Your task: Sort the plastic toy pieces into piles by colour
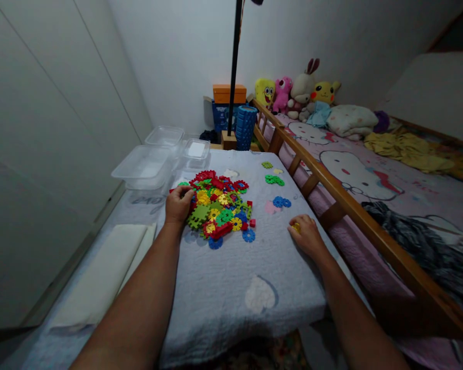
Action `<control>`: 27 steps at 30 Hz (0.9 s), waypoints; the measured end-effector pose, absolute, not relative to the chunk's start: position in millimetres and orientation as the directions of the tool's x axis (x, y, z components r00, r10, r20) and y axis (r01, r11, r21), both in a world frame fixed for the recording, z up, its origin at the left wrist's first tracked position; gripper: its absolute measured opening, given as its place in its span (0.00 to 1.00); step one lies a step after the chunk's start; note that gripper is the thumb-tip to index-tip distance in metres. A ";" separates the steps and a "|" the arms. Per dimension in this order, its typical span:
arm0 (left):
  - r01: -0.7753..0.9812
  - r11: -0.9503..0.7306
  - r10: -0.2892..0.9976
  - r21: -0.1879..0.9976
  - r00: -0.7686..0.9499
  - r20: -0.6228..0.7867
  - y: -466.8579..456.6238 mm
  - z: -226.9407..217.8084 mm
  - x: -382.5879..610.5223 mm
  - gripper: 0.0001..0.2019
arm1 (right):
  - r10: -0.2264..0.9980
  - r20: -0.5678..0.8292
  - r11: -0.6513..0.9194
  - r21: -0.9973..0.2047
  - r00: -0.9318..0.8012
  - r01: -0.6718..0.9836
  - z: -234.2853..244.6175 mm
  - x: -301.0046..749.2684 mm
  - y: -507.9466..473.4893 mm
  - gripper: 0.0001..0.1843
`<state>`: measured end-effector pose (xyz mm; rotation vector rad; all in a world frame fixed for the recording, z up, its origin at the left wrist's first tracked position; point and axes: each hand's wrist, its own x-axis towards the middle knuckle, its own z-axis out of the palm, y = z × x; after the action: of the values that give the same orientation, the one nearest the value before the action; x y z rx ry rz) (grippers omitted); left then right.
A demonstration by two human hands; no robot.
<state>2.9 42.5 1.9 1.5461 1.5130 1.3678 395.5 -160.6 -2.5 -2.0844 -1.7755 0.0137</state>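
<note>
A heap of plastic building pieces (216, 205) in red, green, yellow and blue, many shaped like toothed discs and squares, lies mid-table. My left hand (178, 204) rests at the heap's left edge with its fingers curled; what they hold, if anything, is hidden. Off to the right, low over the cloth, my right hand (307, 234) closes on a small yellow piece (296, 227), mostly covered by the fingers. Beyond that hand, small groups lie apart by colour: blue discs (281, 202), bright green discs (274, 180) and a lime-green piece (267, 165).
Clear plastic containers (141, 162) stand at the back left, with a smaller lidded box (197, 150) beside them. A folded pale cloth (100, 267) lies at the left. The bed's wooden rail (312, 169) borders the right side; a black pole (233, 72) rises behind.
</note>
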 end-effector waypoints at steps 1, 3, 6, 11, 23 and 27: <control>0.361 -0.198 0.949 0.911 -0.163 0.271 42.5 1.8 3.0 0.15 | 0.946 0.251 -0.123 -0.303 0.203 0.945 0.5 393.4 -159.3 0.06; 0.357 -0.204 0.950 0.912 -0.154 0.273 42.5 1.3 2.8 0.15 | 0.935 0.267 -0.148 -0.306 0.234 0.941 9.8 384.8 -151.7 0.07; 0.345 -0.201 0.953 0.917 -0.147 0.265 42.7 0.4 2.3 0.15 | 0.944 0.287 -0.045 -0.372 0.161 0.927 26.7 359.3 -127.2 0.08; 0.313 -0.204 0.953 0.928 -0.152 0.261 41.9 1.9 2.1 0.15 | 0.979 0.199 0.061 -0.497 0.045 0.866 39.3 301.4 -78.9 0.05; 0.365 -0.232 0.951 0.902 -0.109 0.289 40.2 2.0 1.5 0.15 | 0.966 0.025 -0.124 -0.829 0.258 0.545 27.2 279.3 -52.5 0.09; 0.402 -0.234 0.951 0.885 -0.095 0.294 40.5 1.4 1.6 0.15 | 0.973 -0.064 -0.136 -0.934 0.221 0.329 34.3 284.4 -51.0 0.13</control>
<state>1.6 40.5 1.4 1.6422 1.4820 1.3205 284.4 -51.0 34.3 -1.6314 -1.2437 0.9377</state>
